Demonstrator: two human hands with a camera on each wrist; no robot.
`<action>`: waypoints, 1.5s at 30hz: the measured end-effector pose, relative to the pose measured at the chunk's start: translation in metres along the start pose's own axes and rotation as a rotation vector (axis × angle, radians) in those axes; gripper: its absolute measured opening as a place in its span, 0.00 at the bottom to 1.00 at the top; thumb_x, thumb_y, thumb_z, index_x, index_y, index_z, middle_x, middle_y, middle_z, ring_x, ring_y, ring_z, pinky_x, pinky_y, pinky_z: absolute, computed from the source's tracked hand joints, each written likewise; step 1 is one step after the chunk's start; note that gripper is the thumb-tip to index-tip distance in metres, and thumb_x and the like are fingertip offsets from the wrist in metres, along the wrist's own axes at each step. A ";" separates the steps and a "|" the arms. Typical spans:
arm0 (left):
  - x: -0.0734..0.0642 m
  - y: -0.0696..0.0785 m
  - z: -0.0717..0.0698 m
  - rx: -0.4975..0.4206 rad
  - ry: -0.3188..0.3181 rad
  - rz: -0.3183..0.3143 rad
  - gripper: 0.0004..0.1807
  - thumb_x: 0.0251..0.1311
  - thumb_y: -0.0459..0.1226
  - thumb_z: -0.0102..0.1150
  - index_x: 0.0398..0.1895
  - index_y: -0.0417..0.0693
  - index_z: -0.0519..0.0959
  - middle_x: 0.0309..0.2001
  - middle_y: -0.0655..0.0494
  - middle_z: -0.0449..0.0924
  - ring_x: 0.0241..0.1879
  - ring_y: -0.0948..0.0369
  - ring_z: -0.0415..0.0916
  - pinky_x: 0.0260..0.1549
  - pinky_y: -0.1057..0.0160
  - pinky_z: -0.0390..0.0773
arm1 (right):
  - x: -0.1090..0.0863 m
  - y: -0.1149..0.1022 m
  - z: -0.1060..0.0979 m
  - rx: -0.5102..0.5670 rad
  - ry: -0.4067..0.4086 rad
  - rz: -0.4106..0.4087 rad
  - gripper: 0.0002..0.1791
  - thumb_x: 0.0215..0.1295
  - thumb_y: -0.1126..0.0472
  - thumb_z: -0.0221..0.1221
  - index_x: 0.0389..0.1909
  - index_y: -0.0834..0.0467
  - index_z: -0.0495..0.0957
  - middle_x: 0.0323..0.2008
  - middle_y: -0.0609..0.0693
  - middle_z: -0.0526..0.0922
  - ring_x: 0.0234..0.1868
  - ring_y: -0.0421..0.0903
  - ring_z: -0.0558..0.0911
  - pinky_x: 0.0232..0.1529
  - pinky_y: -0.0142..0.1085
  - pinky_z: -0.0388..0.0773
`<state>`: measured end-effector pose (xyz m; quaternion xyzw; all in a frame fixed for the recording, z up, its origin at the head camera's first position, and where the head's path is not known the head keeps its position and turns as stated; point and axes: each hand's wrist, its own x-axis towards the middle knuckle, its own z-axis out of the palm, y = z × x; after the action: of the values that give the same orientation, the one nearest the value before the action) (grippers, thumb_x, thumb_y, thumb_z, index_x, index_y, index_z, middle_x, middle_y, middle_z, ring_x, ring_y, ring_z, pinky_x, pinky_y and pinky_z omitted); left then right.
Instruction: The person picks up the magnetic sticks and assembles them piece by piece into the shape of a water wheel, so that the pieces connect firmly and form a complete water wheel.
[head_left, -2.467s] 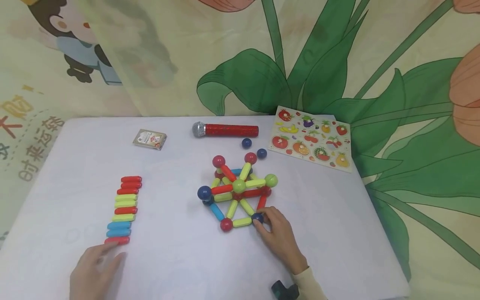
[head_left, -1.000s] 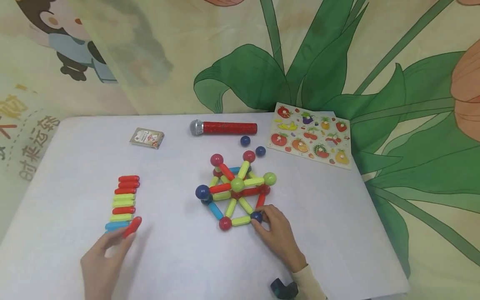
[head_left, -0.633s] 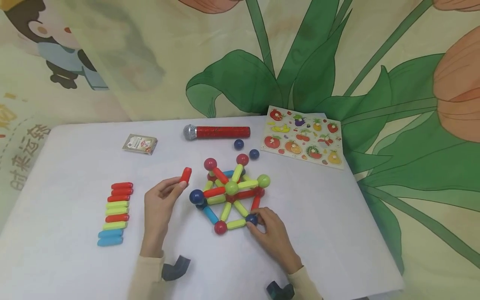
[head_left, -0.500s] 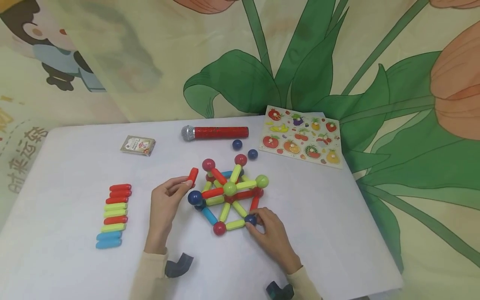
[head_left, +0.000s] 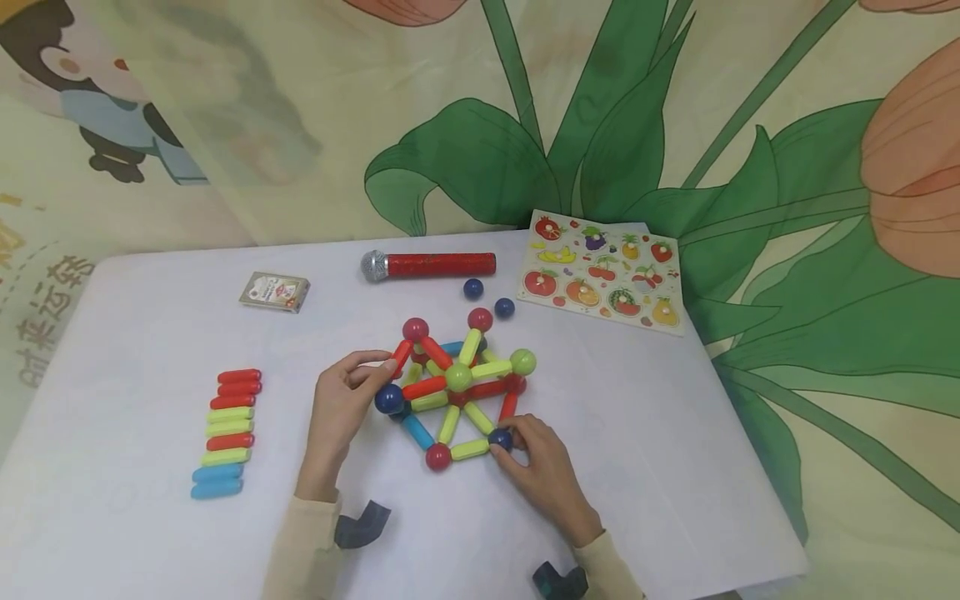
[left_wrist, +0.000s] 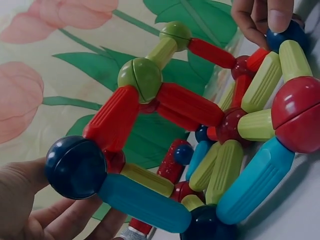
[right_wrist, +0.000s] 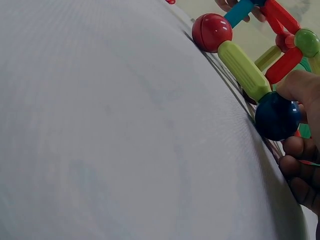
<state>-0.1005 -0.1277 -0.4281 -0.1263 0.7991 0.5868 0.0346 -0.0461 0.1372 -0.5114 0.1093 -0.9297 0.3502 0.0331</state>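
Observation:
A ball-and-rod construction toy, with a green ball (head_left: 459, 377) at its top centre, stands mid-table. At its left, my left hand (head_left: 333, 417) pinches a red rod (head_left: 402, 357) between thumb and fingers. That rod lies between an upper dark blue ball (head_left: 389, 399) and a red ball (head_left: 416, 330), and seems to meet both. In the left wrist view, the same blue ball (left_wrist: 77, 167) hides part of the fingers. My right hand (head_left: 546, 467) holds a blue ball (head_left: 501, 440) at the toy's near right corner; a yellow-green rod (right_wrist: 244, 71) joins it in the right wrist view.
Left of the toy lies a column of red, yellow-green and blue rods (head_left: 230, 426). Behind are a small card box (head_left: 274, 292), a red microphone (head_left: 441, 264), two loose blue balls (head_left: 505, 308) and a fruit picture board (head_left: 600, 275). A patterned cloth hangs behind the table.
My left hand has picked the red rod from the near end of the column and carried it right, up to the toy's left side. My right hand keeps its hold on the blue ball.

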 end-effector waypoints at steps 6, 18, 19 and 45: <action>0.000 -0.003 0.001 0.018 0.006 -0.005 0.23 0.60 0.53 0.61 0.49 0.46 0.79 0.41 0.49 0.86 0.37 0.58 0.67 0.34 0.62 0.61 | -0.001 0.001 0.001 0.000 0.004 -0.013 0.17 0.55 0.54 0.69 0.44 0.49 0.77 0.28 0.37 0.69 0.30 0.35 0.67 0.30 0.27 0.68; -0.018 -0.031 -0.018 0.116 0.038 0.155 0.22 0.63 0.48 0.59 0.57 0.49 0.74 0.47 0.49 0.82 0.49 0.54 0.77 0.53 0.47 0.73 | -0.001 0.002 0.001 -0.010 0.006 0.004 0.16 0.56 0.54 0.68 0.44 0.47 0.77 0.28 0.34 0.68 0.31 0.34 0.68 0.31 0.28 0.69; -0.021 -0.034 -0.019 0.135 0.019 0.186 0.24 0.61 0.47 0.62 0.58 0.49 0.73 0.49 0.50 0.81 0.50 0.54 0.77 0.54 0.46 0.73 | 0.000 0.002 0.000 -0.011 0.014 0.001 0.16 0.55 0.55 0.68 0.44 0.47 0.77 0.28 0.34 0.68 0.31 0.34 0.67 0.31 0.28 0.69; -0.018 -0.047 -0.012 0.130 -0.018 0.386 0.32 0.54 0.38 0.69 0.64 0.51 0.70 0.58 0.55 0.77 0.53 0.61 0.76 0.55 0.59 0.73 | 0.001 0.001 0.002 -0.014 0.001 -0.025 0.18 0.54 0.54 0.69 0.45 0.49 0.77 0.28 0.36 0.69 0.31 0.34 0.67 0.31 0.28 0.68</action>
<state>-0.0700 -0.1497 -0.4645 0.0369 0.8442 0.5310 -0.0630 -0.0471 0.1363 -0.5136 0.1203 -0.9307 0.3433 0.0388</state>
